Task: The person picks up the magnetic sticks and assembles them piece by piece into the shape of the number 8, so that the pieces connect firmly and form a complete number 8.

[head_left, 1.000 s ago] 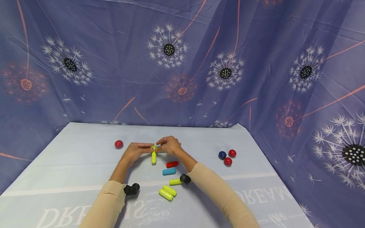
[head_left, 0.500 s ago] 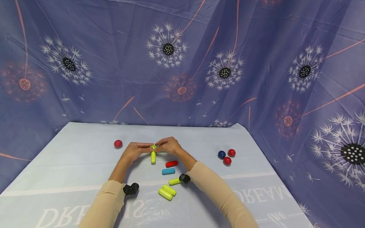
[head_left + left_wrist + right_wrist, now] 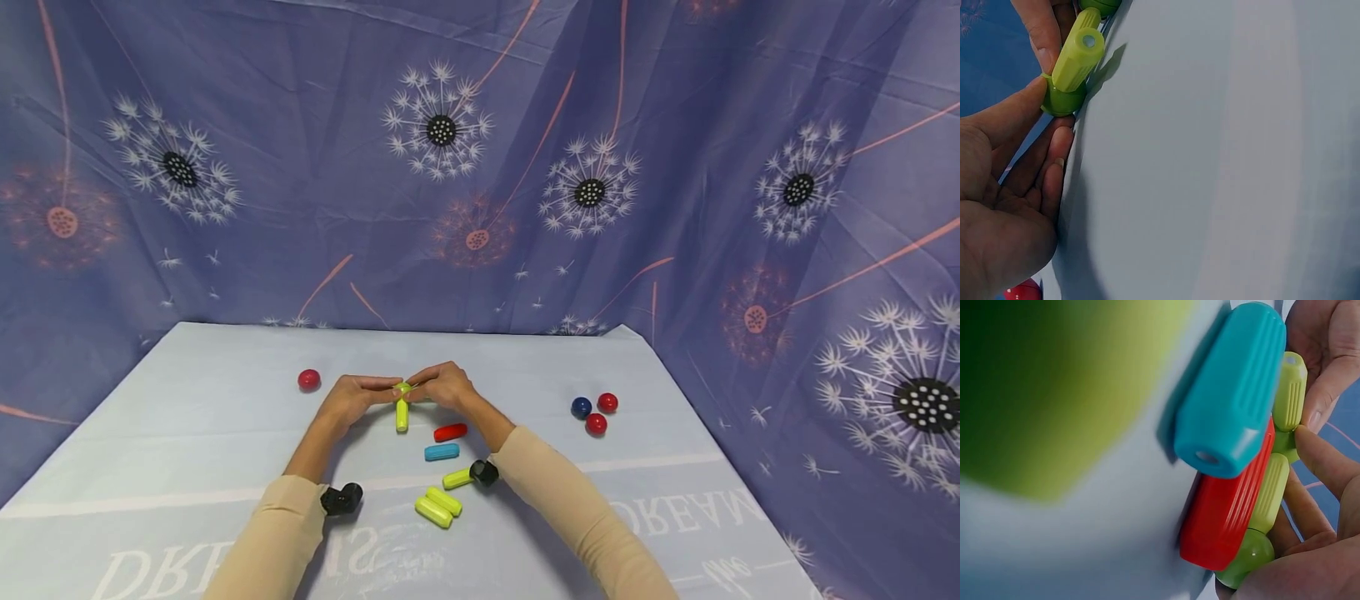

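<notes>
A joined piece of magnetic building toy lies between my hands: a green ball (image 3: 1063, 101) with a yellow-green rod (image 3: 402, 417) pointing toward me. A second yellow-green rod (image 3: 1269, 494) runs right from that ball to another green ball (image 3: 1245, 559). My left hand (image 3: 356, 400) pinches the middle ball from the left, thumb in front and fingers behind. From the right, my right hand (image 3: 446, 388) pinches the same joint, its thumb tip against the ball and fingers behind; its palm partly covers the second ball in the right wrist view.
Nearer me lie a red rod (image 3: 450, 432), a blue rod (image 3: 442, 452) and several yellow-green rods (image 3: 433, 512). One red ball (image 3: 309, 380) sits at the left. A blue ball (image 3: 581, 407) and two red balls (image 3: 596, 424) are grouped at the right. A patterned curtain (image 3: 480, 167) hangs behind the table.
The raised fingers of my right hand have come down and in, onto the joint beside my left fingers. My left hand stays nearly still, and the loose pieces have not moved.
</notes>
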Tool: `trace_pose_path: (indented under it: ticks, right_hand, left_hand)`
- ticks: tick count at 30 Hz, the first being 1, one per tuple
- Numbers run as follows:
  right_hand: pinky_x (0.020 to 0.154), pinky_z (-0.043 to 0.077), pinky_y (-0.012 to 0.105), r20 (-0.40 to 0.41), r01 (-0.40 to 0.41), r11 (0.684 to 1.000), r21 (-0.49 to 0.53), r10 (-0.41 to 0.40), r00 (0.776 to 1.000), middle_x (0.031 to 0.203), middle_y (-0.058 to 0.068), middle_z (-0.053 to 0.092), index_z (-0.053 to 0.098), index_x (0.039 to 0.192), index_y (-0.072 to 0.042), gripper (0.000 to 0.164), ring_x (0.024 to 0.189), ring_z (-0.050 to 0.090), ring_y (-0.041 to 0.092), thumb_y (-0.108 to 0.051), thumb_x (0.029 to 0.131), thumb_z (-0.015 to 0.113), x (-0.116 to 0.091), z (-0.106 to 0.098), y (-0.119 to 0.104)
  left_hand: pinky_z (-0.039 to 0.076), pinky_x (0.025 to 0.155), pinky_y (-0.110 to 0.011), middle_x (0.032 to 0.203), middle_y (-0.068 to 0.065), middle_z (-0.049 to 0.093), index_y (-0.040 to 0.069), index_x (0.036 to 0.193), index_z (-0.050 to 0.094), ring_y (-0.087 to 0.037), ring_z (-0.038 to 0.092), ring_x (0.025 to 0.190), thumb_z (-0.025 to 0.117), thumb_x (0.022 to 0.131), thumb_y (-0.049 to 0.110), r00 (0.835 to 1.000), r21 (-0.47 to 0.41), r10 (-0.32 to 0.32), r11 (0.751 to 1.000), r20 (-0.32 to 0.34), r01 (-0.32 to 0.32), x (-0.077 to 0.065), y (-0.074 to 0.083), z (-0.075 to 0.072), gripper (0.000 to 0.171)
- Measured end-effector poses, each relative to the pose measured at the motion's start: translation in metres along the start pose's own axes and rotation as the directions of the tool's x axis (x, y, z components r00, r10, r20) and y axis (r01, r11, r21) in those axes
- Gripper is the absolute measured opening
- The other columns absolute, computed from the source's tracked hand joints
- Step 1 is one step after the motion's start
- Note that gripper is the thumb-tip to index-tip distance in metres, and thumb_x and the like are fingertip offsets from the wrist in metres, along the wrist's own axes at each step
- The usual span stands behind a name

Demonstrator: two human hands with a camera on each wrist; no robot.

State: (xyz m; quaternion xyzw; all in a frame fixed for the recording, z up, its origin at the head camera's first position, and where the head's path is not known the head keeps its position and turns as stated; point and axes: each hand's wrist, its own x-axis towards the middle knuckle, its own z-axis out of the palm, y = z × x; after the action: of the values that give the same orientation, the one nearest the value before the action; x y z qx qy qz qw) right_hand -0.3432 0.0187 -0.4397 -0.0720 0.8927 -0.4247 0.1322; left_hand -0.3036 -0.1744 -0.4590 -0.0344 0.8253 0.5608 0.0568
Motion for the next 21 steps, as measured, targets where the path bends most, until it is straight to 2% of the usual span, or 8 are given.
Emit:
trace_pose_path:
  ticks: [8, 12, 16, 19, 21]
  right_hand:
    - [0.1, 0.048, 0.04, -0.007, 0.0, 1.0, -0.016, 0.0, 1.0, 0.119, -0.005, 0.073, 0.083, 0.099, -0.03, 0.025, 0.121, 0.06, 0.023, -0.04, 0.076, 0.087, 0.0, 0.0, -0.001]
    - [0.097, 0.049, 0.039, -0.003, -0.008, 1.0, -0.015, 0.008, 1.0, 0.118, -0.005, 0.073, 0.083, 0.099, -0.031, 0.025, 0.118, 0.061, 0.022, -0.041, 0.077, 0.087, 0.002, 0.001, 0.0]
    - [0.095, 0.049, 0.038, -0.003, -0.017, 1.0, -0.004, 0.017, 1.0, 0.116, -0.005, 0.074, 0.083, 0.101, -0.03, 0.026, 0.116, 0.061, 0.021, -0.039, 0.077, 0.087, 0.002, 0.001, 0.0]
    - [0.094, 0.048, 0.038, -0.007, -0.032, 0.999, -0.007, 0.032, 0.999, 0.116, -0.005, 0.074, 0.083, 0.099, -0.03, 0.025, 0.115, 0.061, 0.021, -0.039, 0.077, 0.087, 0.002, 0.001, 0.0]
    - [0.094, 0.048, 0.038, -0.006, -0.04, 0.999, -0.013, 0.04, 0.999, 0.117, -0.005, 0.073, 0.083, 0.099, -0.03, 0.024, 0.116, 0.06, 0.021, -0.039, 0.077, 0.087, 0.002, 0.001, 0.0]
  left_hand:
    - [0.027, 0.117, -0.061, 0.14, -0.012, 0.063, 0.013, 0.128, 0.072, -0.039, 0.04, 0.145, 0.079, 0.089, 0.031, 0.999, 0.034, -0.011, 0.999, 0.053, 0.009, -0.001, 0.008, -0.005, 0.044]
    - [0.036, 0.112, -0.058, 0.136, -0.015, 0.066, 0.013, 0.131, 0.07, -0.04, 0.045, 0.14, 0.078, 0.089, 0.031, 0.999, 0.083, -0.024, 0.996, 0.045, 0.02, -0.003, 0.011, -0.009, 0.046]
    - [0.051, 0.094, -0.046, 0.123, -0.015, 0.073, 0.008, 0.131, 0.07, -0.035, 0.062, 0.12, 0.078, 0.09, 0.027, 0.999, 0.127, -0.029, 0.991, 0.014, 0.027, -0.007, 0.015, -0.016, 0.045]
    - [0.053, 0.083, -0.037, 0.113, -0.013, 0.076, 0.005, 0.131, 0.069, -0.029, 0.069, 0.104, 0.077, 0.09, 0.02, 1.0, 0.132, -0.021, 0.991, 0.018, 0.018, -0.012, 0.022, -0.024, 0.044]
    - [0.054, 0.083, -0.037, 0.109, -0.012, 0.077, 0.003, 0.131, 0.068, -0.028, 0.07, 0.1, 0.076, 0.09, 0.018, 1.0, 0.144, 0.002, 0.99, 0.024, -0.006, -0.016, 0.027, -0.03, 0.044]
